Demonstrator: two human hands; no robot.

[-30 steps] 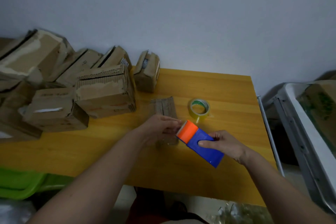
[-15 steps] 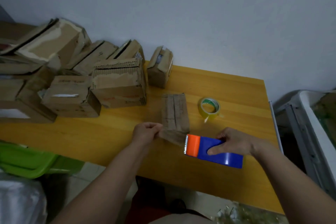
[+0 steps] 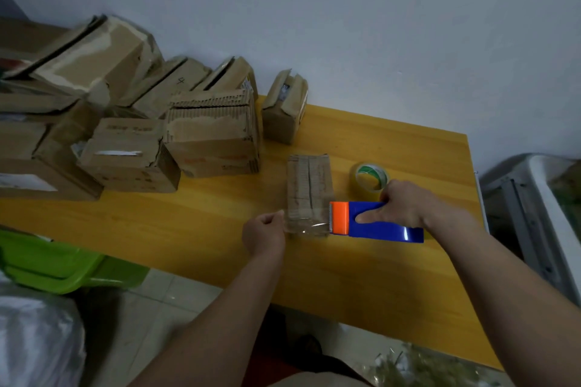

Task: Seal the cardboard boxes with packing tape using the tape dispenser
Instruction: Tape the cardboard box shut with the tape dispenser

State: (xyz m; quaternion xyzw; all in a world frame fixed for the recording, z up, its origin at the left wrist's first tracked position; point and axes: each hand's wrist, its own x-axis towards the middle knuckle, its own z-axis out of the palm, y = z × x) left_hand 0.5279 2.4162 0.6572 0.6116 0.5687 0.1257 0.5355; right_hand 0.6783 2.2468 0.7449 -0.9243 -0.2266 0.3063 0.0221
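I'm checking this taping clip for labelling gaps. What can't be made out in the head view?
- Tape roll inside the dispenser: hidden by its blue casing.
- Print on the small box: too small and blurred.
- Left hand fingertips: curled out of sight.
- Spare tape roll: near edge behind the right hand.

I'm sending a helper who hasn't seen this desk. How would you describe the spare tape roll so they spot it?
On the yellow wooden table, look toward its right end, just beyond the right hand. The spare tape roll lies flat beside the small flat cardboard box, the only round, clear ring with a green core.
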